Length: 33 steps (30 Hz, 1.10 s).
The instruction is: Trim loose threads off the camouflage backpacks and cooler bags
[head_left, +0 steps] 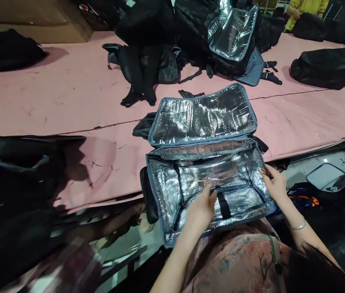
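An open insulated cooler bag (204,179) with silver foil lining and blue-grey trim lies at the near edge of the pink table (68,101), its lid (202,114) flipped back flat. My left hand (199,209) reaches inside the bag, fingers bent against the foil lining beside a black strap (223,204) on the near wall. My right hand (274,185) pinches the bag's right rim. A bracelet sits on that wrist.
More black bags (148,61) and another open foil-lined bag (233,36) are piled at the table's far side. A black bag (327,65) lies at the right, another at far left (4,51). A person in yellow (304,8) sits at the back right. Dark bags (16,191) crowd my left.
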{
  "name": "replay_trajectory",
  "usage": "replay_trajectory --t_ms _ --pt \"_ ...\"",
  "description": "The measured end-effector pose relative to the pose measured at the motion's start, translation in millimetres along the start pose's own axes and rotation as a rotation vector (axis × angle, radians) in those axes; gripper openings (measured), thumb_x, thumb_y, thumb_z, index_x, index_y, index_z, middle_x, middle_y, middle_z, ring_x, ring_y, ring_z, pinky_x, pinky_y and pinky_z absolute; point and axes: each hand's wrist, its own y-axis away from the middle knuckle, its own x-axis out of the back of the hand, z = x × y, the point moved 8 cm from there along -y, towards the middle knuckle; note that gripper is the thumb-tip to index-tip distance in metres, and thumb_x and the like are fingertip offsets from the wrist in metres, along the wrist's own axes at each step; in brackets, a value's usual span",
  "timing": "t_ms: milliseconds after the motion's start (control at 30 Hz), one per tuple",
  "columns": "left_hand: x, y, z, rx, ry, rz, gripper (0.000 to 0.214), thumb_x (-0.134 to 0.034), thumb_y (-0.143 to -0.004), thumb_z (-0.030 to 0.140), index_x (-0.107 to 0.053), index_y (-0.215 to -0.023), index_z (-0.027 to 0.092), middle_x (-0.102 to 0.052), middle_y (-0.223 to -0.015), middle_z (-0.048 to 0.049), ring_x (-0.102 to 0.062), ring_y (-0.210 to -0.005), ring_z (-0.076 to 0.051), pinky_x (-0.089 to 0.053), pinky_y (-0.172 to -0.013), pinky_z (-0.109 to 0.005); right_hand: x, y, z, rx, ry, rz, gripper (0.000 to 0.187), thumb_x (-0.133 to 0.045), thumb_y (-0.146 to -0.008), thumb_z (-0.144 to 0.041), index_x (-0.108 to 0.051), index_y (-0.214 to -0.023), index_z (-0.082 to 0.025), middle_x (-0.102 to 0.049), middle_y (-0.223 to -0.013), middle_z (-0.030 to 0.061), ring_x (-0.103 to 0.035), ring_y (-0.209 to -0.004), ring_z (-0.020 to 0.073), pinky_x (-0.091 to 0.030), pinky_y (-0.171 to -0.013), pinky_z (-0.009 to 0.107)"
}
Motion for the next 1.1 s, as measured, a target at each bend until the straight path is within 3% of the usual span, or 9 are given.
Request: replay_trajectory --t_ms 100,200,233,300,400,500,600,867,1100 --pt "-54.5 -6 -34 0.145 0.169 -0.201 0.048 -0.059 -0.066 0.045 -0.060 -0.104 0.015 -0.058 -0.058 -0.0010 -0.057 -0.060 -0.021 -0.044 -0.063 -0.033 10 1 -5 0.024 0.073 0.049 0.036 -0.044 -0.085 -0.037 -0.057 -0.111 -0.016 -0.064 -0.101 0.0106 -0.060 -0.089 0.0232 -0.048 -0.078 0.034" --pt "-74.7 -5 -48 0.146 0.318 -0.226 0.055 -0.059 -0.064 0.039 -0.052 -0.112 0.013 -0.059 -0.067 -0.0001 -0.055 -0.054 -0.015 -0.043 -0.054 -0.028 29 8 -29 0.107 0.135 0.249 0.041 -0.047 -0.085 -0.038 -0.048 -0.119 -0.015 -0.054 -0.113 0.0148 -0.052 -0.104 0.0266 -0.045 -0.084 0.039" --pt "-76.5 -4 -50 0.146 0.375 -0.226 0.057 -0.059 -0.064 0.037 -0.050 -0.115 0.013 -0.060 -0.072 -0.0006 -0.055 -0.055 -0.014 -0.044 -0.054 -0.027 30 11 -40 0.137 0.129 0.276 0.043 -0.048 -0.084 -0.039 -0.046 -0.120 -0.015 -0.052 -0.113 0.0156 -0.050 -0.105 0.0270 -0.045 -0.084 0.040" --pt "-75.0 -2 -51 0.149 0.471 -0.206 0.059 -0.061 -0.063 0.034 -0.048 -0.116 0.014 -0.061 -0.077 -0.0014 -0.057 -0.060 -0.014 -0.046 -0.055 -0.026 11 15 -59 0.198 0.087 0.163 0.042 -0.049 -0.084 -0.039 -0.046 -0.118 -0.015 -0.053 -0.108 0.0154 -0.052 -0.100 0.0261 -0.046 -0.081 0.039" --pt "-70.3 -1 -52 0.153 0.552 -0.178 0.056 -0.062 -0.063 0.033 -0.050 -0.115 0.014 -0.063 -0.077 -0.0021 -0.060 -0.067 -0.016 -0.048 -0.059 -0.027 -47 27 -78 0.275 0.029 -0.259 0.027 -0.046 -0.086 -0.028 -0.050 -0.110 -0.016 -0.058 -0.099 0.0119 -0.057 -0.090 0.0228 -0.047 -0.076 0.034" --pt "-68.5 -1 -55 0.149 0.623 -0.170 0.051 -0.060 -0.065 0.034 -0.054 -0.111 0.013 -0.067 -0.085 -0.0059 -0.063 -0.074 -0.019 -0.050 -0.064 -0.030 -90 42 -72 0.276 0.040 -0.541 0.019 -0.049 -0.083 -0.016 -0.057 -0.101 -0.018 -0.062 -0.093 0.0074 -0.058 -0.089 0.0210 -0.046 -0.075 0.032" --pt "-66.8 -2 -60 0.142 0.662 -0.149 0.050 -0.062 -0.063 0.032 -0.057 -0.108 0.011 -0.068 -0.093 -0.0089 -0.063 -0.082 -0.021 -0.050 -0.071 -0.033 -101 51 -61 0.279 0.026 -0.659 0.021 -0.055 -0.081 -0.016 -0.060 -0.101 -0.020 -0.063 -0.094 0.0046 -0.059 -0.089 0.0190 -0.045 -0.075 0.029" --pt "-65.7 -5 -61 0.088 0.658 -0.129 0.049 -0.062 -0.062 0.028 -0.058 -0.108 0.011 -0.068 -0.094 -0.0092 -0.062 -0.089 -0.023 -0.047 -0.083 -0.039 -98 60 -66 0.446 0.206 -0.638 0.026 -0.050 -0.085 -0.020 -0.058 -0.110 -0.021 -0.064 -0.098 0.0058 -0.059 -0.088 0.0198 -0.042 -0.075 0.030" --pt "-61.2 -1 -61 0.061 0.684 -0.133 0.048 -0.062 -0.064 0.028 -0.059 -0.108 0.012 -0.068 -0.092 -0.0085 -0.062 -0.091 -0.024 -0.047 -0.083 -0.038 -102 58 -70 0.424 0.159 -0.595 0.023 -0.047 -0.087 -0.018 -0.061 -0.104 -0.022 -0.065 -0.095 0.0039 -0.059 -0.088 0.0187 -0.042 -0.076 0.030"
